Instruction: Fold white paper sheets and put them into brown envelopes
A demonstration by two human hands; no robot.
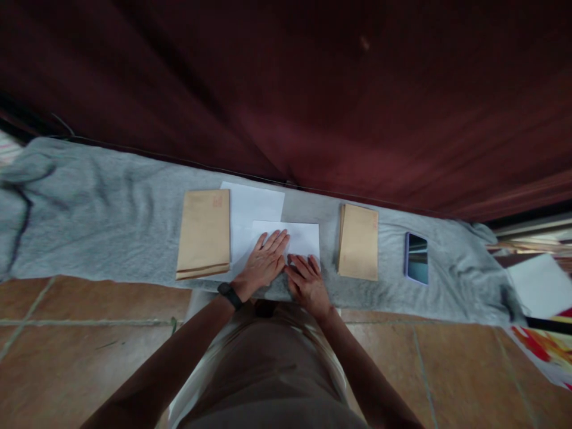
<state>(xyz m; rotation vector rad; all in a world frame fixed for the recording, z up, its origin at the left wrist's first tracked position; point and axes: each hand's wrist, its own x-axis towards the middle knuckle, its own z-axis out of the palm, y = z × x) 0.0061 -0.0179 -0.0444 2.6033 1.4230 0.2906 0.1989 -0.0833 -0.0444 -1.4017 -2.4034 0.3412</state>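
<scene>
A folded white sheet of paper (pixel 306 233) lies in front of me on the grey cloth. My left hand (pixel 267 260) rests flat on its left part, fingers stretched out and pointing away from me. On the sheet's near edge lies my right hand (pixel 308 283), its fingers extended and slightly bent, the thumb side close to my left hand. Neither hand grips anything that I can see. Beneath and to the left are larger white sheets (pixel 257 202). A stack of brown envelopes (pixel 204 232) partly covers those sheets.
To the right lie a smaller stack of brown envelopes (pixel 358 241) and a phone (pixel 417 258). The long grey cloth (pixel 111 220) is wrinkled at both ends. Behind it hangs a dark red curtain (pixel 286 89). White paper (pixel 540 283) sits at the far right, above the tiled floor (pixel 384 351).
</scene>
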